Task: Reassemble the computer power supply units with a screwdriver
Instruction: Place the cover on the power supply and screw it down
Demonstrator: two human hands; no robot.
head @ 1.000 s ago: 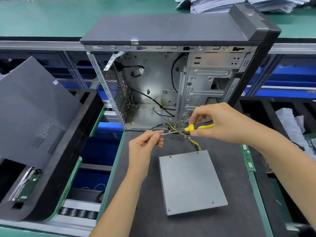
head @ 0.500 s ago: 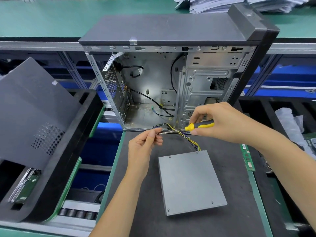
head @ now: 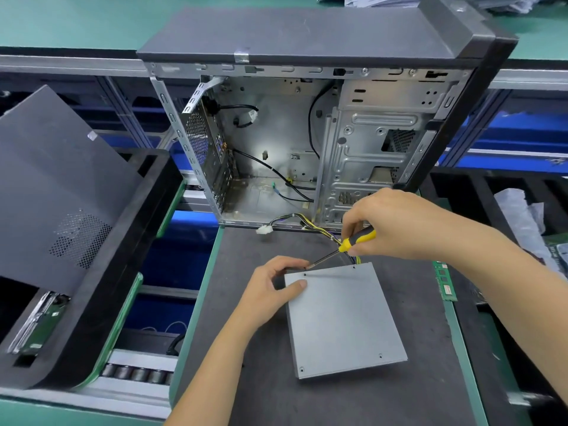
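A flat grey power supply unit (head: 344, 318) lies on the dark mat, its yellow and black cables (head: 319, 230) running back toward the case. My right hand (head: 399, 224) grips a yellow and black screwdriver (head: 356, 239); the shaft slants down to the left, its tip at the unit's far left corner. My left hand (head: 270, 290) holds that corner, thumb on the top plate and fingers curled over the far edge beside the tip. Whether a screw sits at the tip is too small to tell.
An open computer case (head: 307, 133) stands upright behind the mat (head: 239, 348). A white connector (head: 264, 230) lies at its foot. A black side panel (head: 52, 186) leans in a tray on the left. A green memory stick (head: 444, 281) lies right of the unit.
Both hands have dropped from above the cables to the unit's far left corner. The screwdriver tip now points down at that corner, and my left hand has moved onto the plate.
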